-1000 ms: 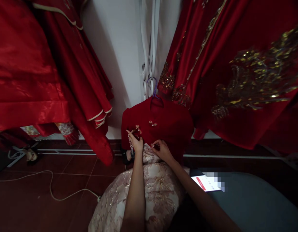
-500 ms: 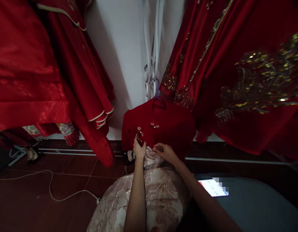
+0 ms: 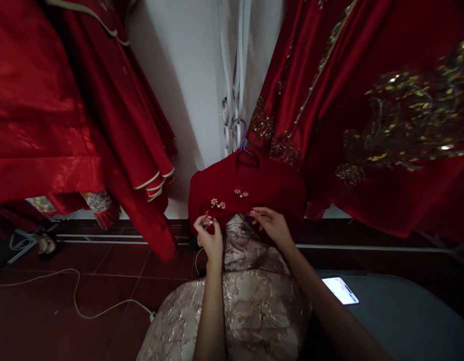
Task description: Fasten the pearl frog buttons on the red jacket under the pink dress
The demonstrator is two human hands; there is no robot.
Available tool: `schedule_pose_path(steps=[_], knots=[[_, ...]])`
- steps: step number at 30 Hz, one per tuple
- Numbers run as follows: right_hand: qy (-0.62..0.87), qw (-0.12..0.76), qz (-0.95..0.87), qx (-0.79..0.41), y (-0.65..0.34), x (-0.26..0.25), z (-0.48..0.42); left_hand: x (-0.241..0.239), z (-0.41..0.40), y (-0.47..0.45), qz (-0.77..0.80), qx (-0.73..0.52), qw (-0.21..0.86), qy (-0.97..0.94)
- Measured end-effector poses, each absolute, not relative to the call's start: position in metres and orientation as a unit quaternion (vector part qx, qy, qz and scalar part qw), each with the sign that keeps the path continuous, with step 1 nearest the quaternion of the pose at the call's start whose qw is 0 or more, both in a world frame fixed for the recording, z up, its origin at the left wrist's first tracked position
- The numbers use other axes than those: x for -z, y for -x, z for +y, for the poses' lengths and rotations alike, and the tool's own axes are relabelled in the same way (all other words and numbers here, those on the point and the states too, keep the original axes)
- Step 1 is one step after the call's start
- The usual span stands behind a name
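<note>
A red garment (image 3: 271, 185) hangs in front of me on a purple hanger (image 3: 242, 138). Two small flower ornaments show against its front: a pearly one (image 3: 241, 193) in the middle and another (image 3: 218, 203) to the left. Just below the left ornament, my left hand (image 3: 210, 236) is closed in a pinch, with something tiny and shiny at the fingertips. My right hand (image 3: 272, 225) also pinches, near the garment's lower middle; what it holds is too small to make out. Between and below both hands lies shiny beige patterned fabric (image 3: 250, 296).
Red garments with pale trim (image 3: 138, 125) hang at left, and gold-sequined red ones (image 3: 405, 125) at right. A white metal rack (image 3: 241, 65) stands behind. A lit phone (image 3: 340, 291) lies on a grey surface (image 3: 397, 311). A white cable (image 3: 79, 301) crosses the tiled floor.
My left hand has shifted slightly down and left, below the left ornament, which now shows more fully. The right hand has moved up and right, away from the left hand.
</note>
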State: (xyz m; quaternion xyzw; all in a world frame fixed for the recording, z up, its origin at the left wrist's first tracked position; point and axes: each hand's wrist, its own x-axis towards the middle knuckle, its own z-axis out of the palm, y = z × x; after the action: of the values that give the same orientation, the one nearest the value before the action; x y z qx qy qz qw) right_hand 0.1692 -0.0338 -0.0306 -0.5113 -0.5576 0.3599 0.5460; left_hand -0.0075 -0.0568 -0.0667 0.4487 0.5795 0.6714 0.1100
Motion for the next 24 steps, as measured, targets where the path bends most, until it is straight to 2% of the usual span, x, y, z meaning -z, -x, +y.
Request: schedule_pose_path(steps=[4,9,12,18,24], knots=[[0.475,0.595,-0.466,-0.451,-0.163,0.021,-0.037,0.074,-0.061,-0.014,0.511,-0.626,0.174,-0.563],[0.46,0.493,-0.545,-0.498,-0.162,0.016,-0.043,0.076,-0.06,-0.016,0.511,-0.632,0.142,-0.565],[0.455,0.455,-0.596,-0.48,-0.157,0.021,-0.045,0.075,-0.059,-0.013,0.517,-0.64,0.154,-0.548],[0.455,0.525,-0.561,-0.45,-0.138,0.039,-0.045,0.083,-0.051,-0.013,0.485,-0.645,0.24,-0.539],[0.47,0.491,-0.648,-0.343,-0.138,0.043,-0.045,0.093,-0.042,-0.006,0.457,-0.659,0.306,-0.513]])
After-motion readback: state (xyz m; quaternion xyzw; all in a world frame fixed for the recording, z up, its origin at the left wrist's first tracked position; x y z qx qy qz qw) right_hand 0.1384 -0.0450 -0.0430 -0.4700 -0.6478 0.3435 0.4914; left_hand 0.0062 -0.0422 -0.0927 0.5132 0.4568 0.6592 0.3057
